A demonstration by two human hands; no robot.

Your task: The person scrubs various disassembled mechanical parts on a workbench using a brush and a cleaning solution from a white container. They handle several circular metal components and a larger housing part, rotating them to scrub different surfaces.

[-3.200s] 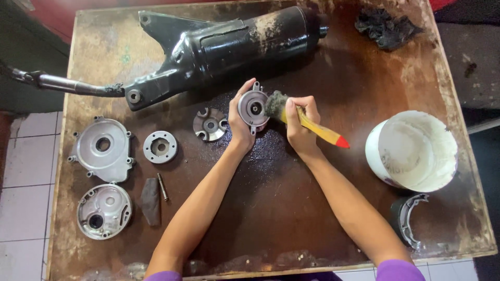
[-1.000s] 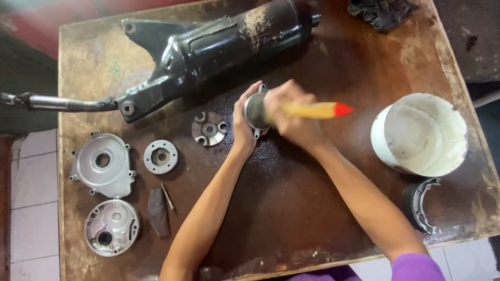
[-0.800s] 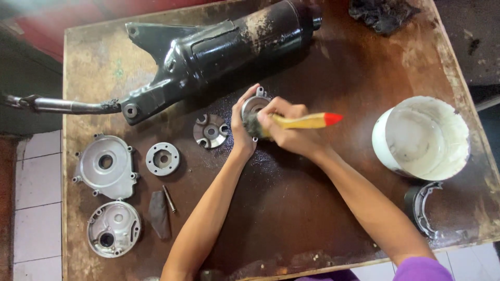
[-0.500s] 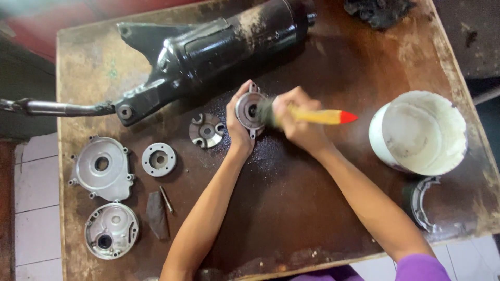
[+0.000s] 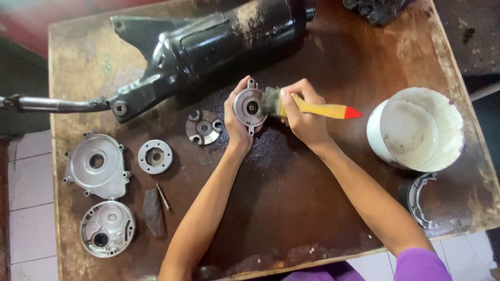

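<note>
My left hand holds a small round metal engine part upright above the wet brown table. My right hand grips a paintbrush with a yellow handle and red tip. Its dirty bristles press against the right edge of the metal part.
A black exhaust muffler with its pipe lies across the back. Two grey engine covers, a ring, a slotted disc, a pin and a dark scrap lie left. A white bucket and a brake shoe stand right; a dark rag is at the back.
The brush has swept back and forth over the metal part and now sits at its right edge. The left hand has kept its hold. The view shifted slightly.
</note>
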